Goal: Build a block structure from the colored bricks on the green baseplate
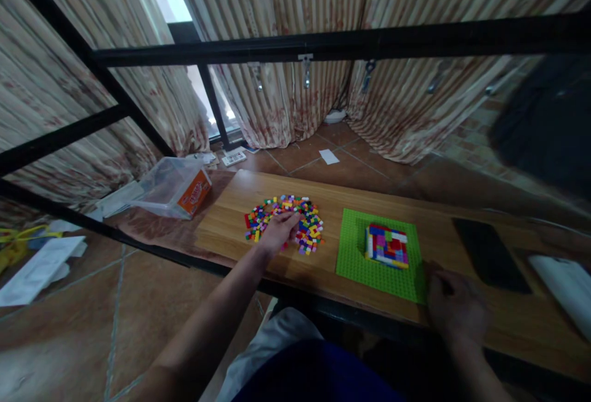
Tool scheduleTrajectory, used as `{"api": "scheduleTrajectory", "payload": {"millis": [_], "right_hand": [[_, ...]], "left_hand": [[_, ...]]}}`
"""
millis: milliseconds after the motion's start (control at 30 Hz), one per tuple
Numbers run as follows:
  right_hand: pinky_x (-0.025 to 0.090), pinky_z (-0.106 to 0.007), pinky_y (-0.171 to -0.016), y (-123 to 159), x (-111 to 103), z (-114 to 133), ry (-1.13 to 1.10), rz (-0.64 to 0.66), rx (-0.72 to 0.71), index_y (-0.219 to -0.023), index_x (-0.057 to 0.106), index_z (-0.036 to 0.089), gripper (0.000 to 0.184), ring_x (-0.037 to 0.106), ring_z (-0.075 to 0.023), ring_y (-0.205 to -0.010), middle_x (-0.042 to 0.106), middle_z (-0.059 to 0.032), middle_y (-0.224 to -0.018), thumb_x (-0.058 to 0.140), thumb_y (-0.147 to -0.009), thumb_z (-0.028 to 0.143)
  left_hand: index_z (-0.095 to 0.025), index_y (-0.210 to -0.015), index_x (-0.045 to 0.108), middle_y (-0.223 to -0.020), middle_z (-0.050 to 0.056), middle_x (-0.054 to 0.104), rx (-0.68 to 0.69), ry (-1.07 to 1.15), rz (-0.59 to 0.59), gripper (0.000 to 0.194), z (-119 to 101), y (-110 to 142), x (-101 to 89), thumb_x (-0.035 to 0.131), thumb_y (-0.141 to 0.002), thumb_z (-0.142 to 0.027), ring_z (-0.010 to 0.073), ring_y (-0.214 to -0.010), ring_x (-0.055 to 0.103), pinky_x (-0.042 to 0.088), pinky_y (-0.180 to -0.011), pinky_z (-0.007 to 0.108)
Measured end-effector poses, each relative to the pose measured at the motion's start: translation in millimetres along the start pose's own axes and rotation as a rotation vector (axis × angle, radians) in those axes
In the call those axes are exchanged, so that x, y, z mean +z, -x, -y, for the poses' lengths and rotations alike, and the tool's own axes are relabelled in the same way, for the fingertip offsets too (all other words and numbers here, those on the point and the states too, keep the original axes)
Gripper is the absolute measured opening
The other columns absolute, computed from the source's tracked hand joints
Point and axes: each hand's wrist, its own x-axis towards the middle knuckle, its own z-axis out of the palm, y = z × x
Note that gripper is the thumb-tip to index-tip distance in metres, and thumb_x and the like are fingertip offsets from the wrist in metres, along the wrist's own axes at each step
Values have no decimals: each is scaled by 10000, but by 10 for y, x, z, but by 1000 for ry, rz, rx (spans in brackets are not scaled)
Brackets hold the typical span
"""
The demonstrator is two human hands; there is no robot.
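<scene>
My left hand (281, 231) is over a scattered pile of small coloured toy bricks (311, 229) on the wooden table. Its thumb and fingers are pinched together among the bricks; whatever is between the tips is too small to make out. A green studded baseplate (353, 260) lies to the right of the pile. On it stands a low block built of multicoloured bricks (386, 246), with white and other colours along its sides. My right hand (455, 303) rests at the baseplate's right edge, its fingers curled in, with nothing visible in them.
The wooden table (221, 223) has a dark phone-like slab (492, 254) and a whitish object (563, 288) at its right. A clear plastic box (161, 186) with an orange label stands beyond the left end. A black metal bar (323, 45) crosses above, before striped curtains (318, 2).
</scene>
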Motion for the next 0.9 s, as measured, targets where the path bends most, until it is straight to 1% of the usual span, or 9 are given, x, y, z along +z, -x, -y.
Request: {"api": "scheduleTrajectory", "payload": {"millis": [100, 200, 300, 400, 500, 567, 633, 767, 900], "right_hand": [[501, -455, -798, 1, 9, 22, 92, -59, -16, -841, 660, 184, 288, 617, -288, -883, 670, -131, -901, 456, -877, 383], [504, -450, -801, 1, 17, 40, 80, -60, -22, -837, 661, 194, 267, 617, -276, -873, 670, -120, -899, 462, -888, 364], [503, -438, -808, -3, 24, 55, 54, -71, -34, -820, 664, 190, 251, 616, -262, -857, 673, -114, -879, 479, -888, 345], [502, -411, -815, -11, 28, 78, 45, -85, -30, -815, 669, 179, 251, 616, -249, -862, 681, -115, -875, 484, -885, 335], [502, -388, -817, -20, 26, 106, 41, -78, 7, -834, 676, 176, 264, 619, -243, -872, 689, -118, -886, 472, -889, 333], [501, -381, -819, -24, 24, 120, 41, -69, 25, -840, 679, 178, 267, 620, -240, -874, 690, -117, -888, 470, -890, 337], [498, -376, -826, -24, 25, 128, 34, -68, 34, -836, 680, 184, 265, 620, -236, -873, 690, -113, -887, 473, -890, 341], [491, -371, -835, -19, 36, 125, 40, -76, 38, -837, 683, 188, 266, 616, -230, -873, 690, -109, -896, 470, -896, 337], [485, -370, -831, -18, 47, 108, 50, -62, 23, -828, 681, 185, 268, 607, -230, -874, 692, -115, -906, 464, -903, 323]], "left_hand": [[-128, -907, 701, -672, 1, 611, -111, 160, 75, 333, 6, 75, 215, 711, -773, -432, 76, -533, 535, 440, -519, 207], [-128, -944, 703, -751, 23, 651, -112, 179, 118, 266, 42, 76, 385, 706, -780, -337, 81, -562, 564, 455, -531, 214], [-145, -966, 695, -775, 13, 667, -56, 50, 105, 202, 95, 38, 520, 683, -784, -232, 79, -579, 576, 447, -532, 200], [-162, -953, 667, -790, -7, 669, 24, -47, 94, 197, 152, -20, 652, 675, -757, -150, 90, -653, 604, 488, -594, 201], [-166, -885, 617, -759, -22, 659, 66, -106, 130, 169, 213, -94, 798, 658, -735, -99, 100, -666, 623, 516, -636, 220], [-167, -850, 600, -722, -25, 655, 77, -177, 170, 151, 249, -143, 899, 641, -734, -79, 105, -643, 629, 516, -637, 226], [-167, -829, 609, -717, -19, 667, 122, -258, 187, 143, 274, -181, 996, 635, -732, -64, 114, -664, 646, 518, -661, 231], [-173, -844, 679, -819, 15, 726, 258, -443, 188, 150, 280, -215, 1157, 632, -755, -62, 137, -794, 685, 532, -781, 257], [-187, -925, 734, -908, 33, 743, 354, -625, 195, 188, 262, -223, 1253, 614, -810, -98, 147, -835, 684, 530, -839, 280]]}}
